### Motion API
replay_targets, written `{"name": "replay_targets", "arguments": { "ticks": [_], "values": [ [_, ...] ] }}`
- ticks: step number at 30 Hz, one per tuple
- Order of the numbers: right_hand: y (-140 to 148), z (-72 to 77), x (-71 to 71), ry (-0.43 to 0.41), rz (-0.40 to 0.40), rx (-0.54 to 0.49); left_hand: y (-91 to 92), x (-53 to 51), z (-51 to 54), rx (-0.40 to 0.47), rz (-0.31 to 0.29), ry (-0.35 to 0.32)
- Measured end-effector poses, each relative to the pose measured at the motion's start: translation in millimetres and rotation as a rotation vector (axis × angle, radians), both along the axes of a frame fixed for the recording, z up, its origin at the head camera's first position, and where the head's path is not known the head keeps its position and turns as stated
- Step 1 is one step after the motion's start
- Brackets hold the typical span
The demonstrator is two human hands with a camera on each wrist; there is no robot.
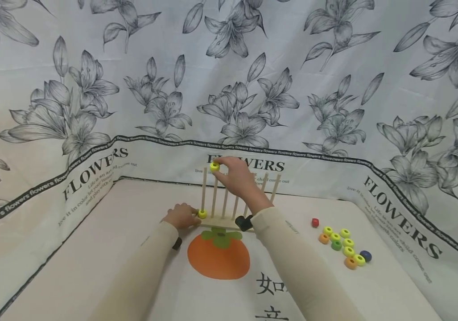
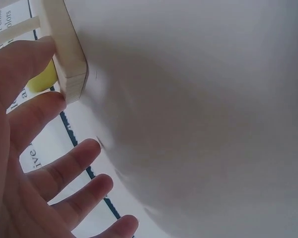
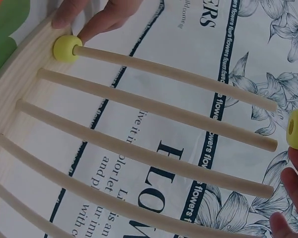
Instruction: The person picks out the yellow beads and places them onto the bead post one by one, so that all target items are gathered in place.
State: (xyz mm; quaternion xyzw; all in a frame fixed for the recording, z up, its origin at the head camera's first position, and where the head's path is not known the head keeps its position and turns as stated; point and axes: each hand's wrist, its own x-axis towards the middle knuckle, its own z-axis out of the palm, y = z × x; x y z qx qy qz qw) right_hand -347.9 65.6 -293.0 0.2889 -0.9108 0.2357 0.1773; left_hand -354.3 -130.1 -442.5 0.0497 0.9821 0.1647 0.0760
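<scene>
A wooden peg rack (image 1: 217, 221) stands at the back of the table, with several upright pegs along its base. One yellow bead (image 1: 202, 214) sits at the foot of the leftmost peg. My left hand (image 1: 181, 216) pinches that end of the base between thumb (image 2: 27, 59) and index finger, its other fingers spread. Between finger and thumb, my right hand (image 1: 237, 176) holds another yellow bead (image 1: 214, 166) up by the peg tops. In the right wrist view, this held bead (image 3: 296, 130) is just off the tips of the first two pegs, its hole facing them.
Loose beads lie to the right on the table: several yellow, two orange (image 1: 323, 238), a green (image 1: 336, 245), a red (image 1: 315, 222) and a blue (image 1: 365, 256). A flower-printed cloth (image 1: 229, 102) rises behind the rack. In front, the tablecloth bears an orange persimmon print (image 1: 218, 258).
</scene>
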Motion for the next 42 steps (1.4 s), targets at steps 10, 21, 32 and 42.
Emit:
{"name": "replay_targets", "arguments": {
  "ticks": [10,21,32,42],
  "values": [
    [-9.4,-0.2,-3.0,-0.03,0.005,-0.022,4.1,3.9,1.5,-0.022,-0.01,0.021],
    [-19.2,0.8,-10.1,-0.043,-0.012,0.012,5.5,3.3,4.6,-0.019,-0.021,0.021],
    [-23.0,1.4,-14.8,0.003,-0.035,0.103,5.8,1.7,5.0,-0.007,-0.012,0.013],
    [-27.0,-1.6,-14.1,-0.052,-0.059,0.137,4.4,1.2,3.9,-0.025,-0.004,0.005]
  ]
}}
